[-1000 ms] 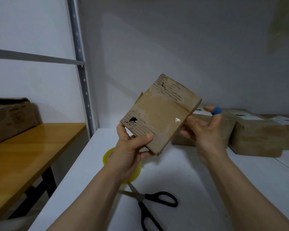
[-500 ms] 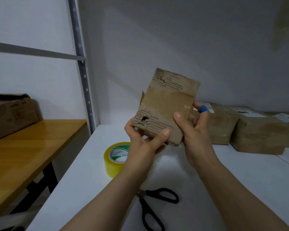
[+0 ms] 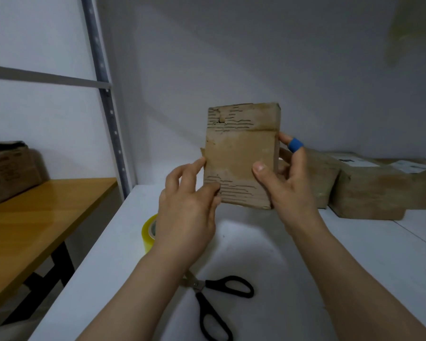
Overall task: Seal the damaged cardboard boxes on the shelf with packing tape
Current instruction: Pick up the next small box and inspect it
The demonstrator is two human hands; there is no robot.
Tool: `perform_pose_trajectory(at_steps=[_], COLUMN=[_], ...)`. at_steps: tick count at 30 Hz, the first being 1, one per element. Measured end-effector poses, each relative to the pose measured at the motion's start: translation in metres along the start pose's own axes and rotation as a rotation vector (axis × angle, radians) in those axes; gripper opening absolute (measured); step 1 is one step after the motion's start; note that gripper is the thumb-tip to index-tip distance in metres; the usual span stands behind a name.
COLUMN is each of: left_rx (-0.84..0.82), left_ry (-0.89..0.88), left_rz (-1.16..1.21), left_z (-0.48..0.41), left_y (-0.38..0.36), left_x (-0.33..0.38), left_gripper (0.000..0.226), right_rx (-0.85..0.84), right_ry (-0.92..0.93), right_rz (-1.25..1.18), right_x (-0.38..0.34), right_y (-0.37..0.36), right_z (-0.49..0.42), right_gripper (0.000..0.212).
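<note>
A small worn cardboard box (image 3: 241, 153) is held upright above the white shelf (image 3: 330, 254), its face torn along the top and bottom, with a band of clear tape across its middle. My left hand (image 3: 190, 203) pinches its lower left edge between thumb and fingers. My right hand (image 3: 285, 178) grips the right edge, thumb on the front, fingers behind; one finger wears a blue cover. A yellow roll of packing tape (image 3: 149, 232) stands on the shelf, partly hidden behind my left wrist.
Black-handled scissors (image 3: 219, 299) lie on the shelf below my hands. Several more cardboard boxes (image 3: 369, 193) sit along the back right wall. A metal upright (image 3: 103, 94) stands at the left, beside a wooden table (image 3: 35, 212) bearing another box (image 3: 8, 168).
The box has been turned from tilted to nearly upright. Both hands have shifted along its edges, and the hole near the lower left now lies under my left fingers.
</note>
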State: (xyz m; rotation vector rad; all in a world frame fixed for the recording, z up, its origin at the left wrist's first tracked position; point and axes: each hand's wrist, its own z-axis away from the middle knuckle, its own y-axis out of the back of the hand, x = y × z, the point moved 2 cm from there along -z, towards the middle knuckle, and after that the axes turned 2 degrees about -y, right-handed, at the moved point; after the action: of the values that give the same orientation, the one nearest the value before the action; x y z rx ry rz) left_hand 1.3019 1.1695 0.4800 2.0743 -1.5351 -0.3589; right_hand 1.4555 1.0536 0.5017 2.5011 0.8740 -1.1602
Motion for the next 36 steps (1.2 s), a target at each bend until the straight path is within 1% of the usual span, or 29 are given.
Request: perform_pose_trajectory(at_steps=[5,9,12,16,18,22,26,31,33,36], left_rx=[-0.104,-0.151,-0.15,-0.149,-0.163,-0.177,-0.195,-0.228,-0.262,-0.357], left_ry=[-0.009,-0.003,0.025,0.067,0.045,-0.013,0.003,0.016,0.041,0.091], left_rz=[-0.234,-0.285,-0.209,-0.059,-0.046,-0.081,-0.059,0.024,0.073,0.144], left_z=[0.002,0.006,0.006,0.005,0.005,0.004,0.004,0.005,0.004,0.003], left_y=[-0.011,-0.017,-0.015,-0.011,-0.01,-0.01,-0.008,-0.002,0.001,0.005], left_x=[0.005,0.0,-0.003,-0.005,-0.006,-0.005,-0.001,-0.002,0.001,0.0], left_gripper=[0.029,0.021,0.019,0.024,0.025,0.037,0.026,0.026,0.029,0.036], right_rx=[-0.053,-0.106,-0.124,-0.136,-0.129,-0.089,-0.137,-0.142,-0.141,-0.142], right_ry=[0.042,0.061,0.055,0.03,-0.001,-0.081,-0.083,-0.103,-0.121,-0.142], right_rz=[0.076,0.167,0.184,0.196,0.168,0.039,0.081,0.09,0.085,0.085], right_x=[-0.002,-0.002,0.0,0.002,0.005,0.011,0.012,0.017,0.018,0.02], right_y=[0.003,0.003,0.004,0.005,0.006,0.012,0.011,0.01,0.011,0.012], right_z=[0.0,0.002,0.001,0.001,0.0,-0.003,-0.003,-0.002,-0.003,-0.004], right_gripper=[0.068,0.07,0.069,0.068,0.067,0.065,0.065,0.062,0.061,0.062])
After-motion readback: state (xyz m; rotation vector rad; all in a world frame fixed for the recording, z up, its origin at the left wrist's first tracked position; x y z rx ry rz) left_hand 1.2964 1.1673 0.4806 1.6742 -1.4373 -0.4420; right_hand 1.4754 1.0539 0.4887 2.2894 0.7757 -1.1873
